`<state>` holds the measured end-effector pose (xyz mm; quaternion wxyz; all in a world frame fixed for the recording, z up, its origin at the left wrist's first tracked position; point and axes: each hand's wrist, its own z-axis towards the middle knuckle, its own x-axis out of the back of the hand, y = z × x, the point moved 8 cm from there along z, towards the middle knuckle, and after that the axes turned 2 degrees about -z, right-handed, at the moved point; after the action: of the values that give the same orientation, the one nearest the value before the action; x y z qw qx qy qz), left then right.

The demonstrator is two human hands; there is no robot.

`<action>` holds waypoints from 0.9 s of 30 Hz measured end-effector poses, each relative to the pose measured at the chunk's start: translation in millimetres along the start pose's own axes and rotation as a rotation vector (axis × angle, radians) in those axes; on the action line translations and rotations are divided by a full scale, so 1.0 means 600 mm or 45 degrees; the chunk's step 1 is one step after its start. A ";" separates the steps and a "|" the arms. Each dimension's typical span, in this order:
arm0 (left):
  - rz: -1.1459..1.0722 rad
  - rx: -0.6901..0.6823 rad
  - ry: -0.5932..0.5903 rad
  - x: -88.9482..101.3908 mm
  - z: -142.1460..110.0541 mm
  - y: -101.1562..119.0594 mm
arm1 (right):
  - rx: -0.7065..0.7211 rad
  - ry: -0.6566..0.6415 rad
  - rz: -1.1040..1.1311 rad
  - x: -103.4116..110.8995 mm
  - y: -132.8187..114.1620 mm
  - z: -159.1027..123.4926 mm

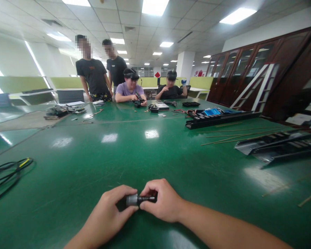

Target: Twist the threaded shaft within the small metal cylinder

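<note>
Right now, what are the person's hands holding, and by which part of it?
A small cylindrical fitting: the left hand grips its silver barrel, while the right hand pinches its dark ribbed shaft.
</note>
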<state>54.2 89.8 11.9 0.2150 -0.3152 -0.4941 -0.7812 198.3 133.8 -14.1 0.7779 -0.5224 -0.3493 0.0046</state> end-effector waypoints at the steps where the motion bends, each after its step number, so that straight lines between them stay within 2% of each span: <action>1: 0.001 -0.003 0.005 0.000 0.000 0.000 | 0.000 -0.001 0.002 -0.001 0.000 0.000; 27: -0.003 0.040 -0.047 -0.004 0.000 -0.009 | -0.015 0.018 0.003 0.001 0.004 -0.001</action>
<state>52.3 92.0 6.5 0.2098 -0.3257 -0.5106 -0.7676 199.8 134.9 -16.0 0.7772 -0.5274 -0.3432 0.0000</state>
